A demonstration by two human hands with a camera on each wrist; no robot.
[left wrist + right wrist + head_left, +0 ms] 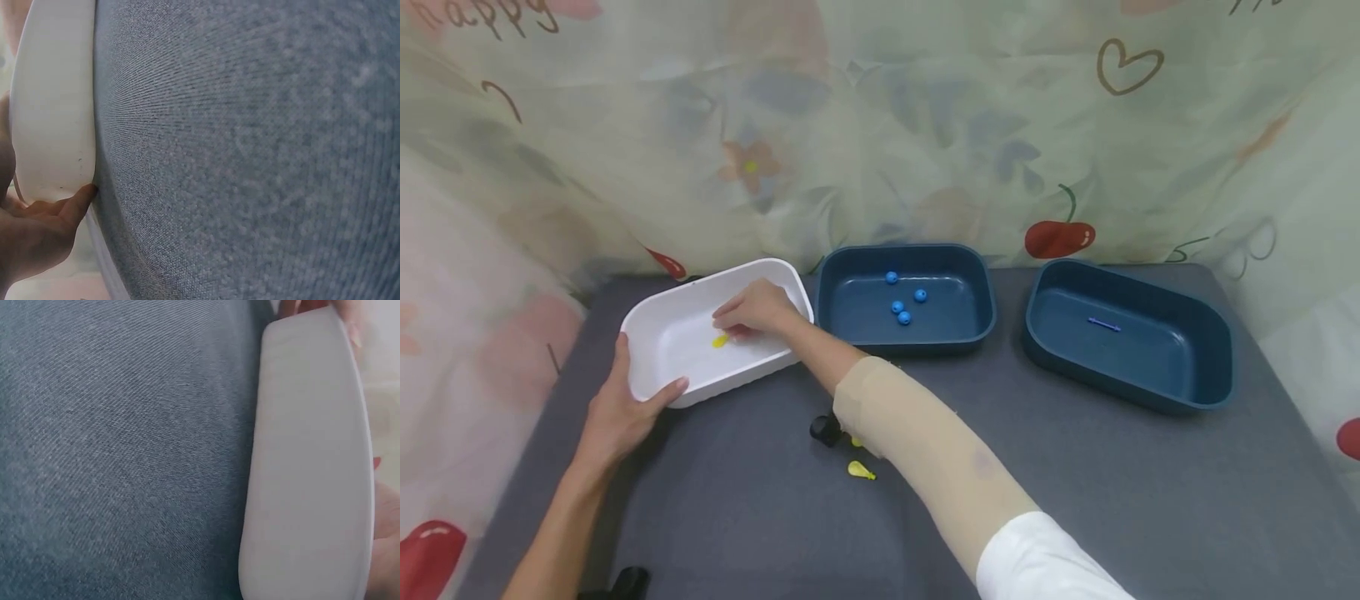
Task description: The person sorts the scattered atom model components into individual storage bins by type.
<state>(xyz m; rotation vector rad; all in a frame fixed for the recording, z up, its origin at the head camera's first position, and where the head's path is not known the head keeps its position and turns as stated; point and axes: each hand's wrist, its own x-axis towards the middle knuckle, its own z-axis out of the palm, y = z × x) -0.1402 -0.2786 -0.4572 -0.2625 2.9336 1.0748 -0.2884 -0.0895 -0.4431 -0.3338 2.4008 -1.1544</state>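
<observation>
A white plastic bin point(707, 383) stands at the left of the table. My left hand point(617, 417) grips its left end, with the thumb along the near rim; in the left wrist view, fingers of the left hand point(44, 234) reach under its end. Inside the bin, my right hand point(756, 308) reaches down with bent fingers. A small yellow piece point(720, 341) shows right by its fingertips; I cannot tell whether they pinch it. In the right wrist view, the white bin's side wall point(306, 462) hides most of the right hand point(387, 550).
A blue bin point(902, 343) with several blue beads point(904, 317) touches or nearly touches the white one. Farther right, another blue bin point(1217, 367) contains a thin blue stick point(1103, 324). Below the right forearm lie a pear-shaped yellow piece point(861, 471) and a black object point(825, 430).
</observation>
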